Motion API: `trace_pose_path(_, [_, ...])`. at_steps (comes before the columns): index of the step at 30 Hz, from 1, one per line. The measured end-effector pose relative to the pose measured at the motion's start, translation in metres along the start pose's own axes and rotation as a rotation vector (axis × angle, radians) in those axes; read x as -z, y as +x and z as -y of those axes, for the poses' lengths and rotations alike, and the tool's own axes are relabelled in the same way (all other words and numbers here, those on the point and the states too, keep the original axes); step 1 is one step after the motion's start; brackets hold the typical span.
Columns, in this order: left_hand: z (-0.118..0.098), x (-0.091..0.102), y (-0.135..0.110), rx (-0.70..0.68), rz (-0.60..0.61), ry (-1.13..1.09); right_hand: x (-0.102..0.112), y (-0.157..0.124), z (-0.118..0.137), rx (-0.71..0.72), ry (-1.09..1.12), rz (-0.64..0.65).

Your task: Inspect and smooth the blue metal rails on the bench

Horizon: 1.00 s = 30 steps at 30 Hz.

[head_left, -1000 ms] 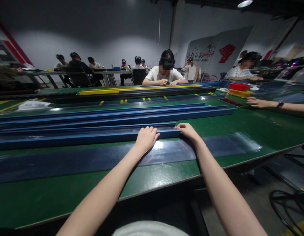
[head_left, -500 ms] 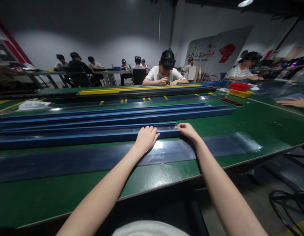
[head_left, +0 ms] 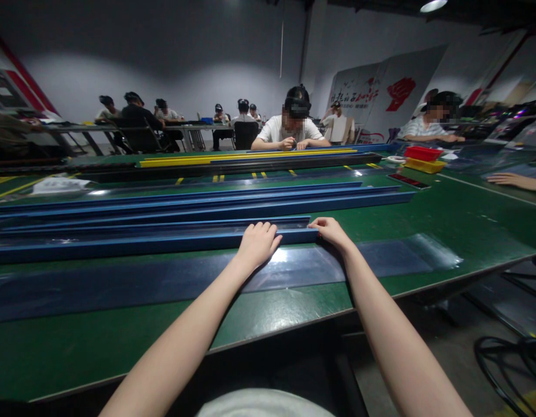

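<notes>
A long blue U-shaped channel (head_left: pixel 164 244) lies across the table, its right end close in front of me. My left hand (head_left: pixel 260 242) is wrapped over it a little short of that end, with the thumb on the near wall. At the very tip, my right hand (head_left: pixel 329 230) has its fingers pinched on the channel's end; the fingertips are partly hidden. Clear film shows inside the channel. Nearer to me, under both forearms, a wide strip of transparent plastic (head_left: pixel 120 286) lies flat on the green table (head_left: pixel 285 324).
More blue channels (head_left: pixel 294 207) lie just behind, then yellow strips (head_left: pixel 172 162) and black ones. A phone (head_left: pixel 407 181) and red (head_left: pixel 423 153) and yellow (head_left: pixel 425 166) trays are at the right. Someone sits opposite (head_left: pixel 294 127); another person's hand (head_left: pixel 515 180) rests at far right.
My hands and the blue channel stay in place. Across the table, the person's hands have shifted slightly.
</notes>
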<state>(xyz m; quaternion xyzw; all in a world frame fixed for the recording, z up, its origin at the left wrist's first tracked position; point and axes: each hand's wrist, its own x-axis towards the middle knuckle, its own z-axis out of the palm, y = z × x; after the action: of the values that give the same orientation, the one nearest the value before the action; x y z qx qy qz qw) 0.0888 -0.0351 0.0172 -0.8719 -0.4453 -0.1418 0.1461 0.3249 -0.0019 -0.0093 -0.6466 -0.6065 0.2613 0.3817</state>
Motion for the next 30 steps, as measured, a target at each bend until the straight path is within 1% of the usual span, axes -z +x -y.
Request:
trace_pose_path(15, [0.0003, -0.0007, -0.0004, -0.003, -0.016, -0.041, 0.0015, -0.0021, 0.0058, -0.039, -0.025, 0.015])
trace_pose_path(20, [0.0001, 0.0011, -0.0004, 0.003, -0.011, -0.059, 0.0006, -0.0021, 0.0058, -0.052, -0.037, -0.010])
trace_pose_path(30, [-0.0004, 0.0011, -0.0003, 0.013, -0.002, -0.029, 0.0007, -0.0029, 0.0053, -0.028, -0.035, -0.011])
